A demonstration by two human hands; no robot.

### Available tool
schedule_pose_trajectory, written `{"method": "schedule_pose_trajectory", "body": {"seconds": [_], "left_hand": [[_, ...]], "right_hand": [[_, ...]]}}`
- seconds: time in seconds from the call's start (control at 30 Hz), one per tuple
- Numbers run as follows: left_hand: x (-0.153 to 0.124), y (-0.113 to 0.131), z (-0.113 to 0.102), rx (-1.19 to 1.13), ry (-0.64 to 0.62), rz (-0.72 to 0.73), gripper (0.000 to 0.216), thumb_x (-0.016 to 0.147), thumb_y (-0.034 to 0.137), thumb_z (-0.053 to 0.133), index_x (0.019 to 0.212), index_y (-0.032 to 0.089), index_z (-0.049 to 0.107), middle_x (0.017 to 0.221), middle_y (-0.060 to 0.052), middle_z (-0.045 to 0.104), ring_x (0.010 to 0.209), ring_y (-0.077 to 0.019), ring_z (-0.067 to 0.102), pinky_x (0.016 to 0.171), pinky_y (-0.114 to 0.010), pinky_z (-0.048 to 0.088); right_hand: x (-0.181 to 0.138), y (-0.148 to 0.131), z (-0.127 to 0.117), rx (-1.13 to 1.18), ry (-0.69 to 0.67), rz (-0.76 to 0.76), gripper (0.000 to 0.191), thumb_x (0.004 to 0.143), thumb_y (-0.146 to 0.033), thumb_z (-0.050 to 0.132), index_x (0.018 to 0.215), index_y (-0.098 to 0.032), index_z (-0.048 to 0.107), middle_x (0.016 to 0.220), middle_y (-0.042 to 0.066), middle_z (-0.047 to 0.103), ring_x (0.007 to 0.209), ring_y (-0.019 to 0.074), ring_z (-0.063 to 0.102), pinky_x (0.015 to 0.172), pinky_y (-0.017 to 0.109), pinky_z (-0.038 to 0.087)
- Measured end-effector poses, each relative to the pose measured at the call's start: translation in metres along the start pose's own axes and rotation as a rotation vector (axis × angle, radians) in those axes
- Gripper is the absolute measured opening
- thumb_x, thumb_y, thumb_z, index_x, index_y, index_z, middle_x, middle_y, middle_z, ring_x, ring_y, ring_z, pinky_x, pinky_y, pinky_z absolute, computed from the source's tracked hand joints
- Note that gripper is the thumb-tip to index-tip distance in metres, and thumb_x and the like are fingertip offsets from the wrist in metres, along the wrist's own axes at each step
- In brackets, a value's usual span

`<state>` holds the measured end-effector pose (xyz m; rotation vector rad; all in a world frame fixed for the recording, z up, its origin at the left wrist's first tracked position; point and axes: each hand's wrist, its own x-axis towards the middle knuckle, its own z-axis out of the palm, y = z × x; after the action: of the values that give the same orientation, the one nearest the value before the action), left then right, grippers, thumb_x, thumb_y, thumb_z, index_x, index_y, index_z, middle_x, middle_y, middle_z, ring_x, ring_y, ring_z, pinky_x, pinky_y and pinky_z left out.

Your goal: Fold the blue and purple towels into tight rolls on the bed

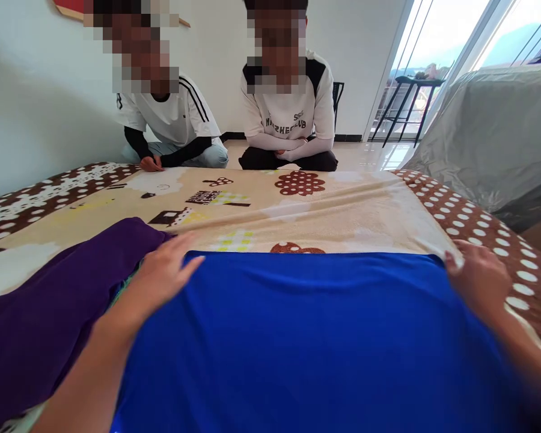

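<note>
Blue cloth [306, 337] lies flat on the bed [342, 210], its far edge running from the left hand [162, 273], open and palm-down on one corner, to the right hand [475, 279], curled at the other, grip unclear, with purple cloth [49, 300] just outside the left hand.

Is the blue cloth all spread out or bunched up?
Spread out: the blue cloth lies smooth on the blanket, left hand and right hand at its far corners.

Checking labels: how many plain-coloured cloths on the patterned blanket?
2: blue cloth spread between left hand and right hand; purple cloth to its left. Green edge between them may be a third.
</note>
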<state>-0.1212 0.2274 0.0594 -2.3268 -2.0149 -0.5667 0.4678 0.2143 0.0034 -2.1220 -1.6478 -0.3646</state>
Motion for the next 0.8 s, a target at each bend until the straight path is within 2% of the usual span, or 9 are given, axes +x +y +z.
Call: {"method": "schedule_pose_trajectory", "body": {"seconds": [0.03, 0.13, 0.23, 0.3, 0.37, 0.47, 0.53, 0.67, 0.8], "left_hand": [[-0.002, 0.033, 0.01, -0.016, -0.047, 0.089, 0.064, 0.096, 0.05, 0.042, 0.145, 0.009, 0.048, 0.152, -0.014, 0.049, 0.142, -0.0273, 0.042, 0.12, -0.043, 0.027], [-0.008, 0.135, 0.059, -0.044, -0.191, 0.313, 0.063, 0.096, 0.047, 0.048, 0.153, 0.022, 0.039, 0.162, -0.001, 0.038, 0.148, -0.0155, 0.034, 0.122, -0.029, 0.023], [-0.013, 0.176, 0.1, -0.035, -0.236, 0.364, 0.058, 0.1, 0.038, 0.044, 0.154, 0.021, 0.037, 0.163, -0.004, 0.034, 0.152, -0.0147, 0.028, 0.124, -0.031, 0.02], [-0.018, 0.15, 0.105, -0.016, -0.239, 0.32, 0.055, 0.101, 0.043, 0.04, 0.154, 0.026, 0.039, 0.162, -0.003, 0.036, 0.151, -0.0167, 0.03, 0.124, -0.036, 0.022], [-0.024, 0.094, 0.094, 0.02, -0.213, 0.209, 0.055, 0.102, 0.049, 0.036, 0.153, 0.03, 0.04, 0.162, -0.004, 0.037, 0.15, -0.0212, 0.032, 0.122, -0.045, 0.023], [-0.031, 0.01, 0.065, 0.094, -0.127, -0.019, 0.057, 0.102, 0.047, 0.031, 0.151, 0.022, 0.044, 0.159, -0.014, 0.04, 0.148, -0.0311, 0.035, 0.117, -0.058, 0.026], [-0.032, -0.019, 0.05, 0.127, -0.063, -0.116, 0.056, 0.101, 0.045, 0.031, 0.147, 0.019, 0.049, 0.155, -0.017, 0.045, 0.145, -0.0332, 0.039, 0.115, -0.059, 0.027], [-0.047, -0.009, 0.039, 0.142, 0.07, -0.109, 0.052, 0.102, 0.037, 0.026, 0.144, 0.02, 0.052, 0.157, -0.014, 0.043, 0.148, -0.0262, 0.037, 0.121, -0.054, 0.017], [-0.122, 0.017, 0.036, 0.116, 0.021, 0.04, 0.053, 0.101, 0.043, 0.033, 0.151, 0.031, 0.043, 0.162, -0.004, 0.035, 0.148, -0.0239, 0.036, 0.119, -0.046, 0.026]], "right_hand": [[-0.01, -0.033, -0.002, 0.032, -0.021, -0.092, 0.068, 0.103, -0.048, 0.022, 0.136, 0.004, 0.051, 0.132, 0.035, 0.055, 0.126, 0.0414, 0.051, 0.1, 0.053, 0.037], [-0.048, -0.143, 0.008, 0.154, -0.206, -0.484, 0.052, 0.104, -0.048, 0.03, 0.144, -0.022, 0.051, 0.146, 0.005, 0.055, 0.134, 0.02, 0.05, 0.112, 0.034, 0.037], [-0.072, -0.2, 0.029, 0.195, -0.319, -0.646, 0.052, 0.103, -0.05, 0.032, 0.149, -0.029, 0.046, 0.155, -0.005, 0.045, 0.143, 0.0122, 0.041, 0.117, 0.027, 0.033], [-0.07, -0.18, 0.035, 0.189, -0.362, -0.63, 0.054, 0.102, -0.055, 0.032, 0.15, -0.032, 0.045, 0.157, -0.005, 0.041, 0.146, 0.0137, 0.037, 0.12, 0.032, 0.03], [-0.056, -0.124, 0.035, 0.162, -0.378, -0.521, 0.058, 0.102, -0.058, 0.03, 0.151, -0.031, 0.044, 0.159, -0.001, 0.038, 0.148, 0.0193, 0.034, 0.122, 0.042, 0.028], [-0.031, -0.027, 0.031, 0.092, -0.369, -0.25, 0.063, 0.102, -0.054, 0.023, 0.151, -0.021, 0.044, 0.158, 0.011, 0.04, 0.148, 0.0278, 0.034, 0.119, 0.054, 0.029], [-0.02, 0.014, 0.032, 0.06, -0.362, -0.131, 0.065, 0.101, -0.052, 0.021, 0.15, -0.017, 0.045, 0.156, 0.015, 0.041, 0.146, 0.0305, 0.037, 0.116, 0.055, 0.033], [-0.029, 0.024, 0.035, 0.02, -0.29, -0.061, 0.065, 0.101, -0.051, 0.022, 0.151, -0.015, 0.043, 0.159, 0.016, 0.035, 0.149, 0.0316, 0.031, 0.119, 0.058, 0.027], [-0.095, 0.034, 0.018, 0.054, -0.26, -0.2, 0.064, 0.1, -0.054, 0.026, 0.157, -0.027, 0.031, 0.165, 0.003, 0.026, 0.153, 0.023, 0.023, 0.125, 0.048, 0.021]]}}
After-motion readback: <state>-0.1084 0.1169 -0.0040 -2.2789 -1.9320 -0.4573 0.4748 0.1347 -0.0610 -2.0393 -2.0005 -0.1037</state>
